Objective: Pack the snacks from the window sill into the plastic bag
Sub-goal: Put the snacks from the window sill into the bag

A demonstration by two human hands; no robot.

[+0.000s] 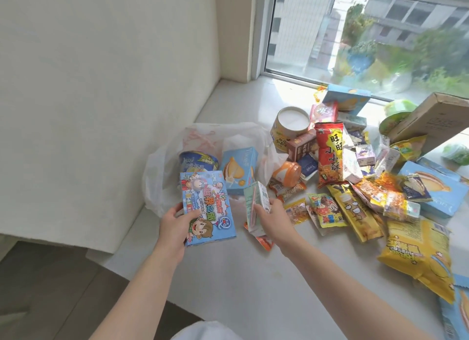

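A clear plastic bag (162, 172) lies open on the white window sill (228, 268). A blue cup (198, 162) and a light blue cake box (239, 169) sit inside it. My left hand (175, 225) grips a blue cartoon box (206, 207) just in front of the bag's mouth. My right hand (272, 220) holds a small pale green drink carton (255, 206) beside that box. Several more snack packets lie heaped to the right, among them a red packet (330, 154) and an orange jar (288, 173).
A brown cardboard box (431, 119) leans at the back right near the window (368, 35). A yellow popcorn bag (418, 253) and blue boxes (431, 187) lie at the right. A white wall (101, 86) borders the sill on the left; dark floor (63, 289) lies below.
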